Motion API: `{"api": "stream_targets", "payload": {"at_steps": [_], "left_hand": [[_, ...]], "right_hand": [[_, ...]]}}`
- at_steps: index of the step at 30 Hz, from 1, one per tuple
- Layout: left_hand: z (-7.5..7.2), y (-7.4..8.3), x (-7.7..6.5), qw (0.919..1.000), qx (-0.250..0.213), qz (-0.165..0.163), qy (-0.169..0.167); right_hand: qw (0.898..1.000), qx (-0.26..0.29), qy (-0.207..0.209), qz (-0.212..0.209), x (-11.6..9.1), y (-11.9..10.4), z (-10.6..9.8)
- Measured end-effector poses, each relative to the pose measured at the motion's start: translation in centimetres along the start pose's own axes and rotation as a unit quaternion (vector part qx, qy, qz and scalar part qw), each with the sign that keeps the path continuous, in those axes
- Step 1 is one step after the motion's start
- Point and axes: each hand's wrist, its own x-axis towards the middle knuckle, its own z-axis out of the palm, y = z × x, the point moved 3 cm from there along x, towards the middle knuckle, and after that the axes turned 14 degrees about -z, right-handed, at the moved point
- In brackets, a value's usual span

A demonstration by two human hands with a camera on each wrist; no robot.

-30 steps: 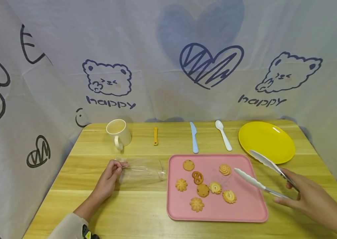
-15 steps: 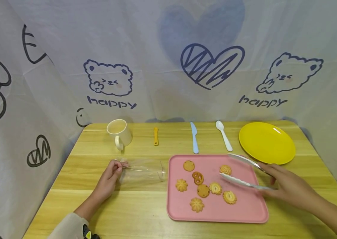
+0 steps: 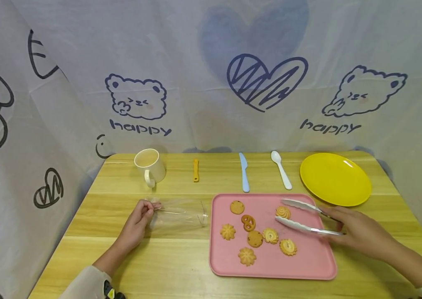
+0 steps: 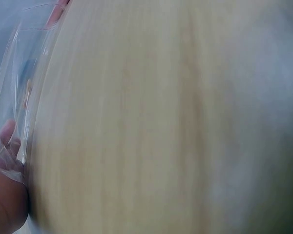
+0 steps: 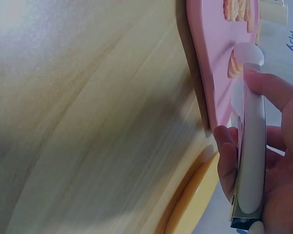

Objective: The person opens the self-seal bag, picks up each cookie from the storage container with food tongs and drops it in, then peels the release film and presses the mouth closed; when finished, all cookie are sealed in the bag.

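Tongs [image 3: 306, 216] moved over pink tray [image 3: 308, 257], eight cookies; left hand [image 3: 136, 224] seemingly pinching clear bag [image 3: 179, 214].

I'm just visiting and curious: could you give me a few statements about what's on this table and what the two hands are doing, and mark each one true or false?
1. The right hand holds a pair of tongs over the pink tray. True.
2. The tongs are open, with a swirl cookie between their tips. True.
3. The yellow plate has cookies on it. False: it is bare; all the cookies lie on the pink tray.
4. The left hand grips the cream mug. False: it pinches the end of a clear plastic bag lying on the table; the mug stands apart, farther back.
5. A blue knife and a white spoon lie behind the tray. True.
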Motion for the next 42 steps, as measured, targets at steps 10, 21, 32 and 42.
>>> {"api": "stream_targets", "payload": {"at_steps": [10, 21, 32, 42], "left_hand": [[0.1, 0.1, 0.0, 1.0, 0.0, 0.002, -0.001], [0.0, 0.1, 0.0, 0.9998, 0.006, -0.02, -0.001], [0.0, 0.2, 0.0, 0.9997, 0.009, -0.022, 0.0], [0.0, 0.2, 0.0, 0.9996, 0.011, -0.024, 0.0]], "right_hand": [[1.0, -0.01, -0.005, -0.009, 0.2, 0.0, 0.0], [1.0, 0.0, -0.008, -0.027, 0.4, 0.0, -0.3], [0.999, 0.009, -0.013, -0.043, 2.6, -1.2, -0.7], [0.995, 0.035, -0.032, -0.087, 6.8, -3.8, -0.1]]}}
